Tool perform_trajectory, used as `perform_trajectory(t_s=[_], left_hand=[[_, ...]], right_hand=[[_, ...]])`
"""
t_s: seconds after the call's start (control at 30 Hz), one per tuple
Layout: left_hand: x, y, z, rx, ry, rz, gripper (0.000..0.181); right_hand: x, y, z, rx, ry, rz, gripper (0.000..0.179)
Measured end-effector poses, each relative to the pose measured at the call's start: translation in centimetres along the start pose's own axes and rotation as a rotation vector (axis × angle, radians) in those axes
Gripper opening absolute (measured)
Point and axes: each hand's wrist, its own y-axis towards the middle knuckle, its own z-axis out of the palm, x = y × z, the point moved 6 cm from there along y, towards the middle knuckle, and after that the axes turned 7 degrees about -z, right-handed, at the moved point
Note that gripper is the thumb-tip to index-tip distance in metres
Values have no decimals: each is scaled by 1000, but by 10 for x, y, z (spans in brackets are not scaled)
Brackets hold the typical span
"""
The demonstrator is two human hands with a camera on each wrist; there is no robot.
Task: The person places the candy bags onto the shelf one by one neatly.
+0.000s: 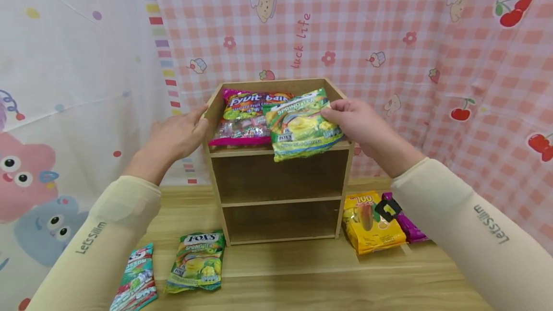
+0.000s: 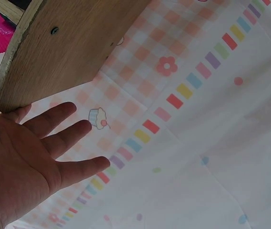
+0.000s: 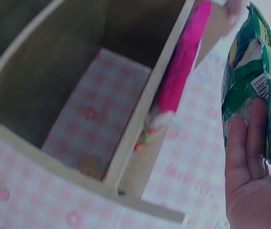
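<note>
In the head view my right hand (image 1: 356,121) holds a green and yellow Fox's Spring Tea candy bag (image 1: 302,126) by its right edge, thumb in front. Its fingers (image 3: 237,148) lie along the back of the bag (image 3: 249,81) in the right wrist view. The bag hangs tilted over the top level of a small wooden shelf (image 1: 281,200), overlapping a pink-edged Fruit Balls candy bag (image 1: 246,114) that lies there. My left hand (image 1: 174,136) pinches the shelf's upper left side panel (image 2: 64,47) between thumb and forefinger, the other fingers spread.
A second Spring Tea bag (image 1: 196,263) and a teal and red candy bag (image 1: 136,280) lie on the wooden tabletop (image 1: 294,277) at left. Right of the shelf are a yellow bag (image 1: 371,229) and a purple bag (image 1: 410,224). Patterned cloth (image 1: 302,23) hangs behind.
</note>
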Motion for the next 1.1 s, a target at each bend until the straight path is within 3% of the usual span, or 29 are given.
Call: perform_trajectory(t_s=[0.27, 0.33, 0.43, 0.57, 0.67, 0.83, 1.1], left_hand=[[1, 0, 0, -2, 5, -5, 63], [1, -1, 0, -3, 5, -6, 63], [1, -2, -1, -8, 6, -4, 63], [0, -2, -2, -15, 11, 0, 63], [-1, -2, -2, -18, 17, 3, 63], [-2, -3, -2, -23, 15, 7, 63], [-2, -3, -1, -12, 6, -1, 63]], right_hand=[[7, 35, -20, -162, -20, 28, 43], [7, 44, -21, -193, -77, 9, 42], [8, 54, -19, -210, -342, -96, 42], [13, 59, -1, -151, -945, -356, 45], [8, 55, 20, -50, -1149, -452, 48], [-10, 46, 40, 77, -1143, -357, 56], [-30, 51, 46, 151, -1090, -305, 53]])
